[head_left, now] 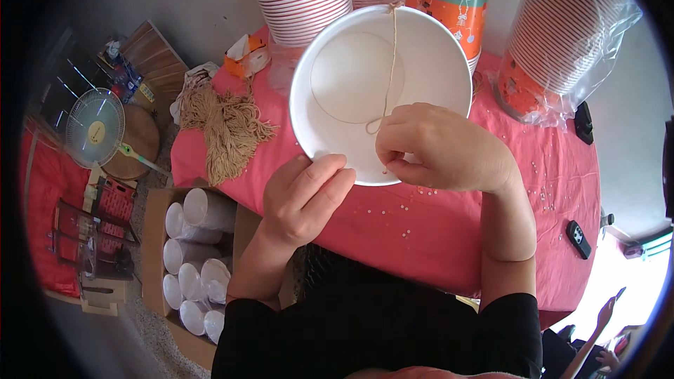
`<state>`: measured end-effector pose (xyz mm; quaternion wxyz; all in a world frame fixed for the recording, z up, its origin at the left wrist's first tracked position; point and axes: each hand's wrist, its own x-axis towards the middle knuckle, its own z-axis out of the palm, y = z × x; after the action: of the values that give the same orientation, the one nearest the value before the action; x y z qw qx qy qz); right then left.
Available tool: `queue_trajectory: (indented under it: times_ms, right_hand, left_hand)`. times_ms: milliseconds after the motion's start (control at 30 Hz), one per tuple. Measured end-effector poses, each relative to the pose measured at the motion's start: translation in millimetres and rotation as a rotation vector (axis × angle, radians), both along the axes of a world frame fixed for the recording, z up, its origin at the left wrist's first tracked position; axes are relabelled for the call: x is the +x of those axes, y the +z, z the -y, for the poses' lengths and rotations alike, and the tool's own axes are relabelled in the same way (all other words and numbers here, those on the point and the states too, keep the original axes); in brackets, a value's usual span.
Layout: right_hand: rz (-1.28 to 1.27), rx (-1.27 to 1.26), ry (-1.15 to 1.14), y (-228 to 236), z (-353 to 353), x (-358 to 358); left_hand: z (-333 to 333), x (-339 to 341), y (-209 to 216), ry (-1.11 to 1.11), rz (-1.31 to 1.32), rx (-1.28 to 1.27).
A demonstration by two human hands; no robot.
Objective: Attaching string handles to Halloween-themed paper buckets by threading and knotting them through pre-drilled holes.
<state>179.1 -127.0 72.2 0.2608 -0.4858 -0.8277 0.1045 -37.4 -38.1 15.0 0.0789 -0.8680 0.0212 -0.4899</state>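
A large white paper bucket (439,56) is tilted so that its open mouth faces me above the table. My left hand (302,200) grips the near-left part of its rim, fingertips lying on the rim and the thumb hidden. From the far rim, where it is knotted, a thin tan string (393,56) runs across the opening and makes a small loop near my right hand (446,147). That hand is closed in a pinch on the string just inside the near rim, beside a small hole in the wall. Its fingers partly cover the string's end.
A bundle of tan strings (228,130) lies left on the pink-covered table (435,238). Behind stand stacked buckets (302,0), an orange and green bucket (449,10) and a plastic-wrapped stack (562,35). A black remote (578,238) lies right. Below left, a cardboard box (158,253) holds wrapped white cups.
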Motion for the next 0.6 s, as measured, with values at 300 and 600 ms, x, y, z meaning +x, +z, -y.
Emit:
queue_trajectory:
  times_ms: [300,600]
  right_hand:
    - [-0.009,-0.002,0.016,-1.6,-0.4,-0.6]
    - [-0.076,-0.027,0.107,-7.0,-5.3,4.5]
  left_hand:
    - [0.3,-0.7,1.3,-0.003,-0.015,0.006]
    - [-3.0,3.5,2.3,-0.013,-0.047,-0.18]
